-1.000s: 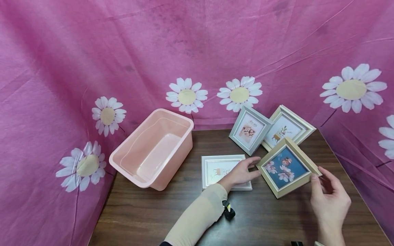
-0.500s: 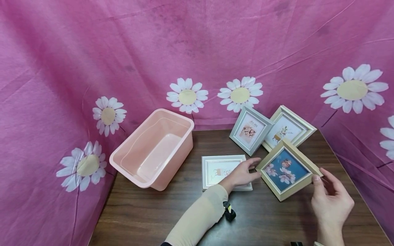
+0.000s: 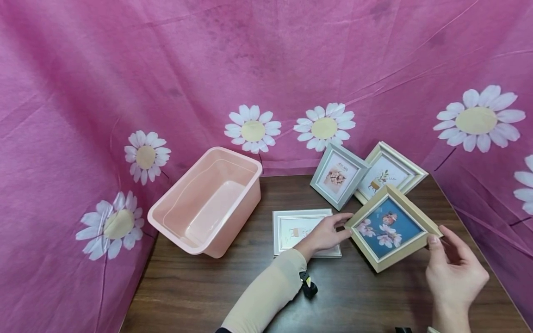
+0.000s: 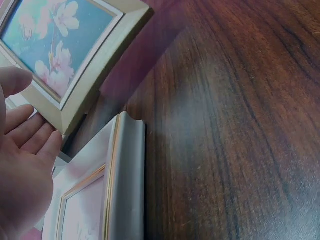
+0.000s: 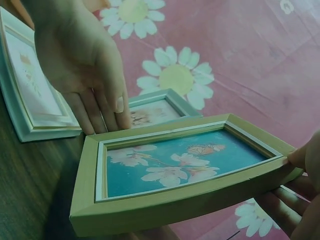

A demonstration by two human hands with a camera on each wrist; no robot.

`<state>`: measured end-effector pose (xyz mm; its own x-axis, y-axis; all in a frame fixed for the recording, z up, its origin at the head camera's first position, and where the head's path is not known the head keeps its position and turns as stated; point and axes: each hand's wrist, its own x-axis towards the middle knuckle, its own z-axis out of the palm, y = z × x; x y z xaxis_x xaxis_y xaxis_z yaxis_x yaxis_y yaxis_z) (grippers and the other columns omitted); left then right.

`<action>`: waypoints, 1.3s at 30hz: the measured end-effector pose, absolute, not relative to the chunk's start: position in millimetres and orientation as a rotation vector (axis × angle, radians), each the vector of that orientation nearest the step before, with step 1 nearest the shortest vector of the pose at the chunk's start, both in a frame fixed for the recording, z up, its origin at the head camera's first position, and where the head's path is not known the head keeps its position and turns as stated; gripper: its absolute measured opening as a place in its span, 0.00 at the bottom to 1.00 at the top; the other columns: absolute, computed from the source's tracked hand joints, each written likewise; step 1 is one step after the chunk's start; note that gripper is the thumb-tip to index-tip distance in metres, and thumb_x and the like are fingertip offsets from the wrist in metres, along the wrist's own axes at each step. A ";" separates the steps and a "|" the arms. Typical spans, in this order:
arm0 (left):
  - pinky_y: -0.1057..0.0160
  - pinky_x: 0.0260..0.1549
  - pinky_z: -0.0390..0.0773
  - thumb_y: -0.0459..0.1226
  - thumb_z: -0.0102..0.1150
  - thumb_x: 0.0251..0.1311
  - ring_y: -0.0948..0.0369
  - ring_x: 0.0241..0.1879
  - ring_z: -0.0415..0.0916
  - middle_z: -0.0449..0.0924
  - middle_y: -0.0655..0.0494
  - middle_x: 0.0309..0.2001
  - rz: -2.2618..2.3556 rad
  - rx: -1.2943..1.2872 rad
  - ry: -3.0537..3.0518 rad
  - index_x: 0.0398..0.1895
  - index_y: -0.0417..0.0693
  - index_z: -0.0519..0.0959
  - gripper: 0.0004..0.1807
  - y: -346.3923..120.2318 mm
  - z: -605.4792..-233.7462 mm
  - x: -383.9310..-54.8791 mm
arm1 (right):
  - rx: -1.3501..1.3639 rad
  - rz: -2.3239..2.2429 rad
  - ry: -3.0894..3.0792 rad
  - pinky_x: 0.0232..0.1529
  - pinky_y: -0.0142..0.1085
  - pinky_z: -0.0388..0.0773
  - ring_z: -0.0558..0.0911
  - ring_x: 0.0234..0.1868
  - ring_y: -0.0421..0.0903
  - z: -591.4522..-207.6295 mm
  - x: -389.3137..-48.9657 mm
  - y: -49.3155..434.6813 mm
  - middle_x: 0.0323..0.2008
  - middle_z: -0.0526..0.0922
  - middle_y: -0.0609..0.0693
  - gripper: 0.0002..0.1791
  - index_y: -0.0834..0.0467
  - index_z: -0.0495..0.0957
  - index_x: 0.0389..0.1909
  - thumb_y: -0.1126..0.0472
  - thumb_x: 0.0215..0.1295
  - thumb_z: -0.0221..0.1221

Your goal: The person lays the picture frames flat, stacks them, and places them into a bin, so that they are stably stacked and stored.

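Right grip (image 3: 456, 273) pinches tan frame (image 3: 389, 230); script (image 3: 342, 166) on grey frame (image 3: 339, 177) illegible.

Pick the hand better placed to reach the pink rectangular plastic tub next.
Left, likely: the left hand is nearer the pink tub, while the right hand, farther away, pinches the beige rectangular blue-print picture frame.

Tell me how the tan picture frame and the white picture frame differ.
The right hand grips the tan picture frame; the white picture frame lies on the table. The tan picture frame shows a blue background, the white picture frame a pale one. Both are rectangular and hold a picture.
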<state>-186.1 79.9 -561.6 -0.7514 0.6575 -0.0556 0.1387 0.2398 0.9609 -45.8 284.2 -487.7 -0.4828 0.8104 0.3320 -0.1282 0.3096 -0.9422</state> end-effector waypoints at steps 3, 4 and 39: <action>0.72 0.65 0.78 0.35 0.57 0.77 0.61 0.70 0.79 0.80 0.44 0.72 1.563 0.720 2.075 0.76 0.43 0.75 0.26 78.0 -559.8 -186.8 | -0.614 1.333 -1.669 0.37 0.13 0.80 0.86 0.30 0.21 -483.8 -45.6 283.7 0.31 0.88 0.24 0.17 0.74 0.86 0.54 0.76 0.65 0.67; 0.73 0.63 0.79 0.35 0.56 0.78 0.61 0.69 0.80 0.81 0.44 0.71 1.580 0.712 2.075 0.75 0.43 0.76 0.25 77.4 -559.2 -186.9 | -0.608 1.342 -1.662 0.37 0.13 0.80 0.86 0.30 0.22 -483.0 -45.6 283.8 0.31 0.89 0.25 0.17 0.74 0.86 0.54 0.76 0.65 0.67; 0.72 0.59 0.80 0.34 0.60 0.77 0.59 0.62 0.84 0.84 0.39 0.65 1.852 0.689 1.976 0.66 0.37 0.81 0.19 52.5 -557.0 -193.1 | -0.465 1.299 -1.767 0.31 0.15 0.79 0.84 0.26 0.20 -456.6 -35.9 267.9 0.31 0.88 0.22 0.15 0.73 0.88 0.52 0.74 0.65 0.69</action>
